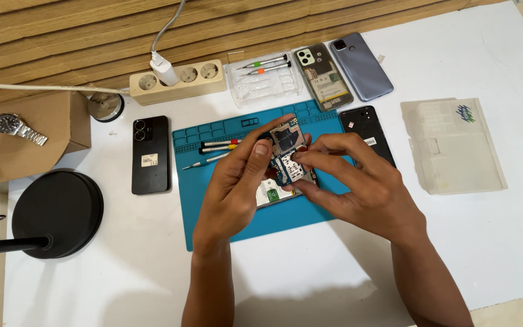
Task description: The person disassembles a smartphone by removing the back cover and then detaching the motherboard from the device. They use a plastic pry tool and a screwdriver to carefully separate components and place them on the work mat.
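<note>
Both hands, left (237, 175) and right (352, 175), pinch the circuit board (287, 154) above the opened phone (273, 195) on the blue mat (213, 200); gripping only its edges seems wisest.

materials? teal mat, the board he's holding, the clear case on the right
Teal mat: looks like matte silicone or rubber, with moulded compartments. Circuit board, held by left hand and right hand: blue laminate with shiny metal shields. Clear case: frosted translucent plastic, probably.
</note>
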### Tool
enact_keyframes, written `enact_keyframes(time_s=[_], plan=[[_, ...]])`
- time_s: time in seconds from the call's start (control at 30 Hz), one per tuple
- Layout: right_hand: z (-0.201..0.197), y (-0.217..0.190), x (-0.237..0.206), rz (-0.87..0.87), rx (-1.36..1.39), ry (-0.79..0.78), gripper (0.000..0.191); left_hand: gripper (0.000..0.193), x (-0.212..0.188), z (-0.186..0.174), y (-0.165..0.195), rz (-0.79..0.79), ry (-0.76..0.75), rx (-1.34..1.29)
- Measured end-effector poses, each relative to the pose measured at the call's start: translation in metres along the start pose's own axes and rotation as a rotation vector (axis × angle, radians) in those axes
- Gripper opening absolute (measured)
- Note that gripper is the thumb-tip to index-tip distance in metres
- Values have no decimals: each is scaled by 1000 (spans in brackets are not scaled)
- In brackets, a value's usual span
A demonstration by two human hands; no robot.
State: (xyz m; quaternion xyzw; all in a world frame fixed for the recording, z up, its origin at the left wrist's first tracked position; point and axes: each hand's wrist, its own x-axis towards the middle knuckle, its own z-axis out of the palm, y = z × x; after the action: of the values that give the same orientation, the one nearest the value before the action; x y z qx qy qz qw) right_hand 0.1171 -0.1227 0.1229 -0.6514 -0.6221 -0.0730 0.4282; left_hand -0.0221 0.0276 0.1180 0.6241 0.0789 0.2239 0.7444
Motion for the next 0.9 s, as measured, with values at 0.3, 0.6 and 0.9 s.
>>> enact_keyframes(time_s=[0.3, 0.6, 0.9], plan=[[-7, -6, 2, 113, 149, 6, 47, 43, 2, 2, 3, -2, -12, -95], [-4, -6, 3, 151, 153, 44, 48, 42, 0, 1, 3, 29, -14, 6], [-2, -4, -3, 353, 470, 49, 48, 40, -1, 1, 2, 22, 2, 54]])
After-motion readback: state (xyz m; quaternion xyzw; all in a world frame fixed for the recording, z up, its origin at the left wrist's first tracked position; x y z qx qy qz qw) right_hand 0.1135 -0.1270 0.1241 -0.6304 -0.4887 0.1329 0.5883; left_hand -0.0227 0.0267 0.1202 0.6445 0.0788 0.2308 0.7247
